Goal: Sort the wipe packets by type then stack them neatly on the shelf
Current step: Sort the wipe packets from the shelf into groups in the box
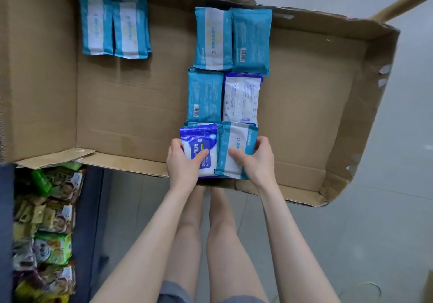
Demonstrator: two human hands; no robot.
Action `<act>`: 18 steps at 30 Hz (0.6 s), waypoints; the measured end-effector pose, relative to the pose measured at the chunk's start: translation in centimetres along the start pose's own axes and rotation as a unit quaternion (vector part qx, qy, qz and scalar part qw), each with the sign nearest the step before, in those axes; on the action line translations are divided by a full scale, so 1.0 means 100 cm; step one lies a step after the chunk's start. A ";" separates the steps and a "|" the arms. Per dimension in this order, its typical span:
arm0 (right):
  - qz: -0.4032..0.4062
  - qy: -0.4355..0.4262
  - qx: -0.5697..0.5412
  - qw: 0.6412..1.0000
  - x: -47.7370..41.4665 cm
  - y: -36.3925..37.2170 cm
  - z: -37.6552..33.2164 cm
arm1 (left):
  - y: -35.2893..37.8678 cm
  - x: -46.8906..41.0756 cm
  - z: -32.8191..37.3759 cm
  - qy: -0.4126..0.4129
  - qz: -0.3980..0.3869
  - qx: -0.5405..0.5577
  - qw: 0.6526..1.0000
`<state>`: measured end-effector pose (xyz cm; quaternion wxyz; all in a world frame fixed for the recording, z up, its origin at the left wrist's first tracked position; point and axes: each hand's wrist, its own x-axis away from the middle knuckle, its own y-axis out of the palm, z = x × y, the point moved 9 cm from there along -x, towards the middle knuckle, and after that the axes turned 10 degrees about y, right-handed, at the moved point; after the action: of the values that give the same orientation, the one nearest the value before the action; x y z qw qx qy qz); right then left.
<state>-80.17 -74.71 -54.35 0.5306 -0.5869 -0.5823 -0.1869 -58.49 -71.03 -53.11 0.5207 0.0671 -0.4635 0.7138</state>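
fingers [176, 144] of the left hand [185, 164] curl round the left edge of a dark blue and white plastic alcohol wipe packet [199, 138], with the thumb laid across its label. fingers [259, 142] of the right hand [260, 162] wrap the right edge of a teal and white plastic wipe packet [234, 138], thumb flat on its face. the two packets lie side by side, touching, at the lower centre of the frame, on the near edge of a shallow brown cardboard tray [131, 106]. above them, in the same two columns, a teal packet with a barcode [205, 95] sits beside a white packet with blue ends [242, 99]. two more teal packets [213, 38] sit higher still, by the tray's far wall. a separate pair of teal and white packets [96, 25] lies in the upper left of the frame. green and yellow snack bags [51, 220] fill the lower left.
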 end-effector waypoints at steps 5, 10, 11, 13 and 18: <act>-0.008 0.020 -0.106 0.994 0.009 -0.006 0.003 | 0.005 -0.004 -0.002 -0.003 -0.041 0.054 0.998; -0.088 0.045 -0.229 0.968 0.017 -0.003 0.009 | 0.005 0.003 -0.011 -0.045 -0.075 0.181 0.980; -0.107 0.047 -0.246 0.962 0.020 -0.003 0.007 | 0.004 0.005 -0.009 -0.050 -0.082 0.217 0.971; -0.145 0.051 -0.267 0.951 0.023 0.001 0.005 | 0.001 0.006 -0.003 -0.046 -0.095 0.260 0.960; -0.199 0.044 -0.268 0.942 0.026 0.016 -0.003 | 0.006 0.001 0.005 -0.045 -0.133 0.262 0.955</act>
<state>-77.95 -73.31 -52.72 0.3309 -0.5705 -0.5919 -0.4635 -59.28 -71.35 -53.11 0.5536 0.2944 -0.2702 0.7307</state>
